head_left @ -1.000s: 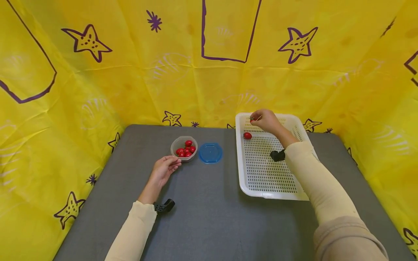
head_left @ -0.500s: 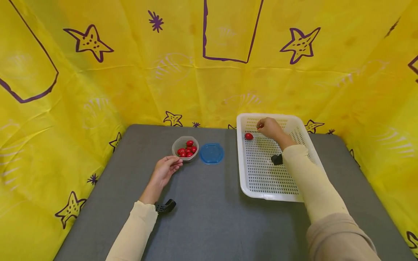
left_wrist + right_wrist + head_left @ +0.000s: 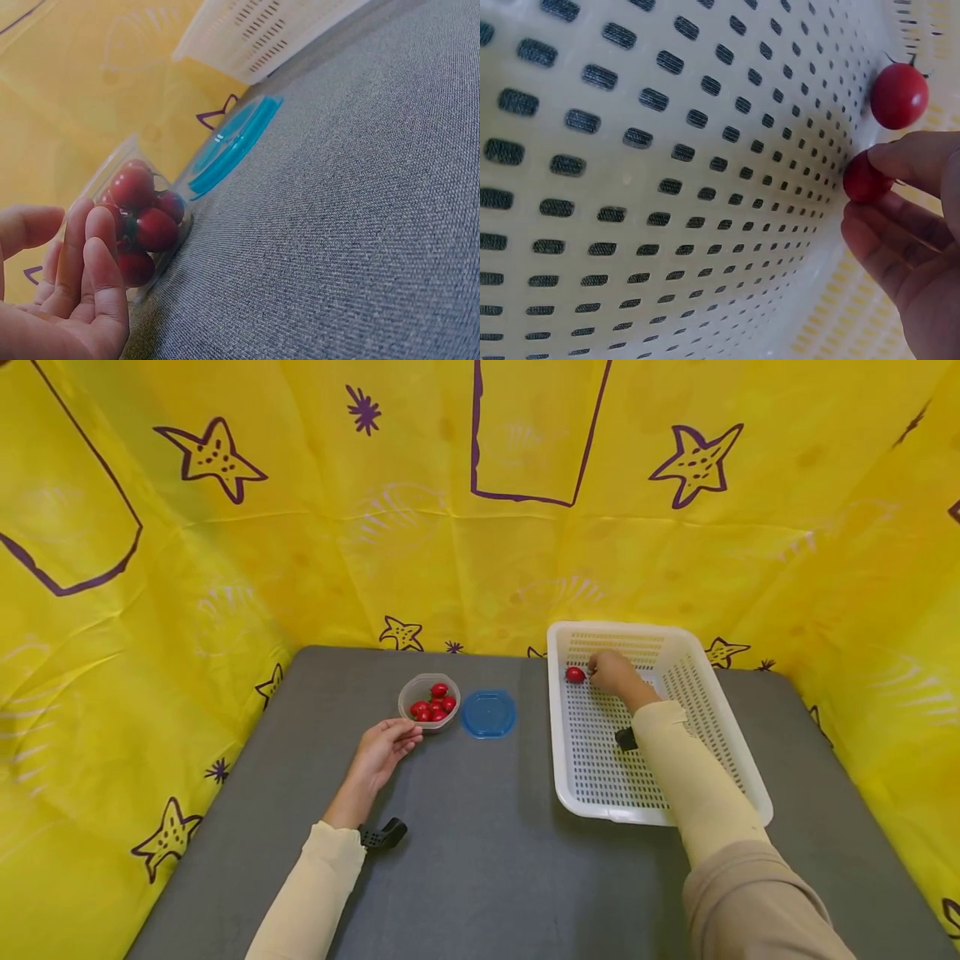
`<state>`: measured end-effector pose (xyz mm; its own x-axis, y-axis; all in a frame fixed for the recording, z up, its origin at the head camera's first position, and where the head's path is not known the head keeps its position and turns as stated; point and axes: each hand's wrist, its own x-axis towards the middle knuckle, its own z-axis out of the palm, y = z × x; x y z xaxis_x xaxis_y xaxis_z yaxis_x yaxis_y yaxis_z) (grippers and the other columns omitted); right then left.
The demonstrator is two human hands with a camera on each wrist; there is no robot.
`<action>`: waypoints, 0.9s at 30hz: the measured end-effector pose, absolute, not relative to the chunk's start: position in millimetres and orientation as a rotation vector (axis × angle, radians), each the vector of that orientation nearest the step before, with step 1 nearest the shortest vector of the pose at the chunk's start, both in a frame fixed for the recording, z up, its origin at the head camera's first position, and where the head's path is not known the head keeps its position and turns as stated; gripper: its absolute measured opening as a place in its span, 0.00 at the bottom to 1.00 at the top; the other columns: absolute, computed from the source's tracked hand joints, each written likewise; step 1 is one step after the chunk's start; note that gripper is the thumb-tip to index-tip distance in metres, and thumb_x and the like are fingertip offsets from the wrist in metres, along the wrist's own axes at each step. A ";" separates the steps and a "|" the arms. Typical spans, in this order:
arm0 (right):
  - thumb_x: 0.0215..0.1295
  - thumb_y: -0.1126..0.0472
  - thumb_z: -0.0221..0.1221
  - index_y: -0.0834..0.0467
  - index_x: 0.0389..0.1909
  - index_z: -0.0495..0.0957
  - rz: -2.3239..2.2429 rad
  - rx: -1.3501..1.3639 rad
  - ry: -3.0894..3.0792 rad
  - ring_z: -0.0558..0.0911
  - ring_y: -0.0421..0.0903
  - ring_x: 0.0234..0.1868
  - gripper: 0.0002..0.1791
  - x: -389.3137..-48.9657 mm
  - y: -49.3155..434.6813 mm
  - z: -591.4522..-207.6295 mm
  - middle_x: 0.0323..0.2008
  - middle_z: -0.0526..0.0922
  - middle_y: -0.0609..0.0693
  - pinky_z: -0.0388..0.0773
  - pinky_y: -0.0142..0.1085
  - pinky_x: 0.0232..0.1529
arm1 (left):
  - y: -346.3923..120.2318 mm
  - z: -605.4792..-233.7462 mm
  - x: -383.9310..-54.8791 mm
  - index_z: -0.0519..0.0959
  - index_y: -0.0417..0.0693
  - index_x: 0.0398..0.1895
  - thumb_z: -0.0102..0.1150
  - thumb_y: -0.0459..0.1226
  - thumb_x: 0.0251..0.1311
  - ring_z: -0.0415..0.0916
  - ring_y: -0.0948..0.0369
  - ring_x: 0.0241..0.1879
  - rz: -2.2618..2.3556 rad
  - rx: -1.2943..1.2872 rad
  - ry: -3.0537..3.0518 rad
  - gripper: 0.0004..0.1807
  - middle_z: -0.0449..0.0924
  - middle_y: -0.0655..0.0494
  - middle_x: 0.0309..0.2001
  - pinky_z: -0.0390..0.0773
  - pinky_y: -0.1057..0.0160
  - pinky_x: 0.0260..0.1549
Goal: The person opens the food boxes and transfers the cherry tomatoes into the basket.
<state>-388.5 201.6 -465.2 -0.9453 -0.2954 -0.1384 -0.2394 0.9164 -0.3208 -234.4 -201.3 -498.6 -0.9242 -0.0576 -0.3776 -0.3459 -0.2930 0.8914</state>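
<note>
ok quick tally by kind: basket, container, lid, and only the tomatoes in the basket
White basket: 1
Clear container: 1
Blue lid: 1
Tomatoes in the basket: 2 (one loose tomato, one held tomato in the right hand)
Total: 5

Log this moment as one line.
right hand: pinches tomato in white basket | left hand: by tub of tomatoes | blue lid: off

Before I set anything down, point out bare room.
Free: tabletop in front of the blue lid, between left grip and white basket; the basket's near-left floor. Crowded: container, tomatoes inside; basket's far-left part, two tomatoes and right grip.
</note>
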 end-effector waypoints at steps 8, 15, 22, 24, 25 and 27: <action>0.61 0.69 0.56 0.70 0.50 0.76 -0.414 -0.418 2.931 0.78 0.63 0.52 0.16 -387.3 206.9 -463.5 0.50 0.80 0.69 0.72 0.54 0.58 | -198.9 -498.0 -235.3 0.73 0.44 0.40 0.49 0.34 0.71 0.82 0.67 0.29 2.330 -0.522 1.735 0.03 0.84 0.63 0.26 0.79 0.72 0.35; 0.64 0.67 0.56 0.71 0.55 0.73 -0.461 -0.408 2.925 0.79 0.62 0.46 0.19 -386.4 216.0 -445.3 0.47 0.80 0.69 0.75 0.53 0.51 | -197.5 -496.5 -234.8 0.73 0.45 0.41 0.49 0.34 0.71 0.82 0.67 0.30 2.325 -0.524 1.736 0.03 0.84 0.64 0.26 0.79 0.71 0.36; 0.66 0.65 0.54 0.71 0.53 0.75 -0.529 -0.499 2.919 0.79 0.63 0.46 0.18 -380.0 215.8 -421.5 0.46 0.80 0.70 0.74 0.55 0.52 | -198.8 -497.4 -233.7 0.73 0.45 0.40 0.49 0.33 0.71 0.82 0.67 0.29 2.349 -0.520 1.713 0.03 0.84 0.63 0.26 0.79 0.72 0.36; 0.66 0.64 0.53 0.71 0.53 0.75 -0.534 -0.521 2.910 0.78 0.63 0.47 0.18 -378.9 213.9 -415.4 0.46 0.80 0.71 0.74 0.55 0.53 | -199.3 -497.6 -233.7 0.73 0.45 0.40 0.48 0.33 0.71 0.82 0.68 0.29 2.345 -0.522 1.711 0.03 0.84 0.63 0.26 0.79 0.72 0.36; 0.67 0.64 0.53 0.71 0.53 0.75 -0.538 -0.529 2.905 0.78 0.63 0.47 0.18 -378.4 212.8 -412.5 0.46 0.80 0.71 0.74 0.55 0.53 | -199.6 -497.6 -233.6 0.73 0.45 0.41 0.48 0.33 0.72 0.82 0.68 0.29 2.341 -0.520 1.713 0.03 0.84 0.64 0.26 0.79 0.72 0.36; 0.68 0.63 0.53 0.71 0.53 0.75 -0.557 -0.541 2.892 0.78 0.64 0.48 0.18 -376.5 210.0 -406.6 0.47 0.80 0.71 0.74 0.55 0.53 | -199.4 -497.2 -233.1 0.73 0.45 0.41 0.48 0.34 0.72 0.82 0.68 0.29 2.337 -0.527 1.715 0.03 0.84 0.64 0.27 0.79 0.72 0.36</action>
<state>-376.5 210.0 -406.6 -0.9243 -0.3744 -0.0744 -0.3200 0.8662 -0.3837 -233.1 -199.4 -497.2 -0.9177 -0.0523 -0.3939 -0.3601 -0.3094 0.8801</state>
